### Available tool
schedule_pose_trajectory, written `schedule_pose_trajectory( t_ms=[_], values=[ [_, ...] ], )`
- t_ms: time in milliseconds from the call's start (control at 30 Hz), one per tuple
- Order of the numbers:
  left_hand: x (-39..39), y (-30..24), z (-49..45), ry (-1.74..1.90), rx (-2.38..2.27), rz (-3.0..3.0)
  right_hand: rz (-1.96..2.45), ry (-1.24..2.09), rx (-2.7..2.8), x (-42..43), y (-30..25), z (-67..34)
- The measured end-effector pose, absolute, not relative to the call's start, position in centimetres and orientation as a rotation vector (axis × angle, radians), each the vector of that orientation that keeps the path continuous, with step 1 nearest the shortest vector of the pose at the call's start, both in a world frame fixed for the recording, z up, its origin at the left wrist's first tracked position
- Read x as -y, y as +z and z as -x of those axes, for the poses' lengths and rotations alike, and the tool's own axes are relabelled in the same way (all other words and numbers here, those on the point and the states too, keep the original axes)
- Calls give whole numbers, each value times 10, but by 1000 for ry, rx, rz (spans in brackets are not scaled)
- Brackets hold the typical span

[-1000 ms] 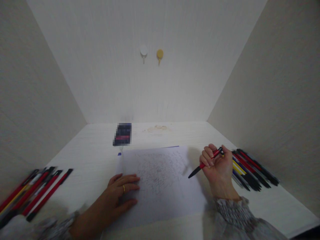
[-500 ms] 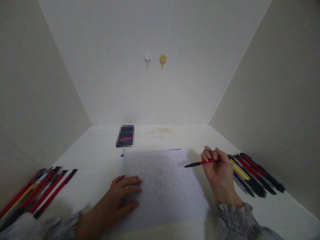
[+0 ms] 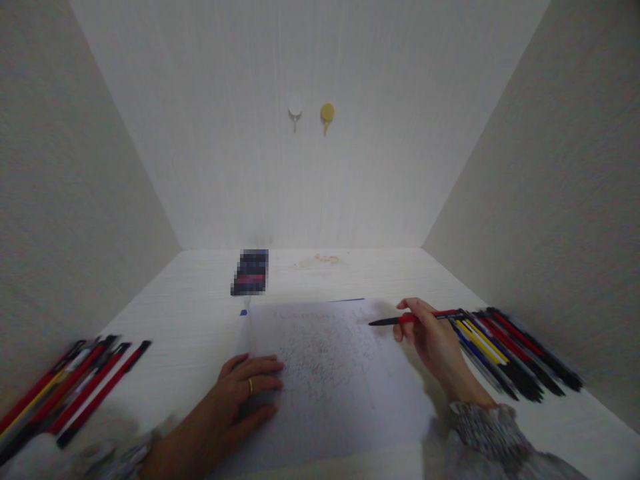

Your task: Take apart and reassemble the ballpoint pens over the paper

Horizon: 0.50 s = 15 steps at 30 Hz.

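My left hand (image 3: 250,393), a gold ring on one finger, lies flat with fingers stretched over the left side of a sheet of paper (image 3: 350,427). Dense small dark marks cover the paper's upper and middle part. Over its right edge, my right hand (image 3: 425,333) is closed around a red and black pen (image 3: 407,319). The pen lies nearly level, its black tip pointing left above the paper's upper right. Whether the tip touches the sheet I cannot tell.
Several pens (image 3: 505,353) lie in a row right of my right hand. More red, yellow and black pens (image 3: 75,387) lie at the left. A pixelated phone-like object (image 3: 251,272) with a white cable stands behind the paper. White and yellow hooks (image 3: 327,113) hang on the back wall.
My right hand has turned over from palm up, and the pen has shifted in its fingers so its back end now shows past the hand. The left hand stays in place.
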<state>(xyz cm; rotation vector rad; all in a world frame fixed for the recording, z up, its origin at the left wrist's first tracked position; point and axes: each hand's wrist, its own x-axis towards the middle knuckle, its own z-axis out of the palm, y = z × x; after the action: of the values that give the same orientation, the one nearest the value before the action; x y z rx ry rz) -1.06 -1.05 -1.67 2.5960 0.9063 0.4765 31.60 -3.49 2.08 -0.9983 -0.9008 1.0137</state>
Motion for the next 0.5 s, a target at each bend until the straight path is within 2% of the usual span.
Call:
schedule_pose_trajectory(
  t_ms=[100, 267, 500],
  values=[
    [10, -16, 11, 451, -920, -2594, 1067, 1118, 973, 33, 18, -313],
    [9, -17, 11, 479, -904, -2593, 1339, 894, 1045, 26, 1, -311],
    [8, -24, 11, 489, -930, -2590, 1467, 754, 1185, 21, -9, -314]
  ],
)
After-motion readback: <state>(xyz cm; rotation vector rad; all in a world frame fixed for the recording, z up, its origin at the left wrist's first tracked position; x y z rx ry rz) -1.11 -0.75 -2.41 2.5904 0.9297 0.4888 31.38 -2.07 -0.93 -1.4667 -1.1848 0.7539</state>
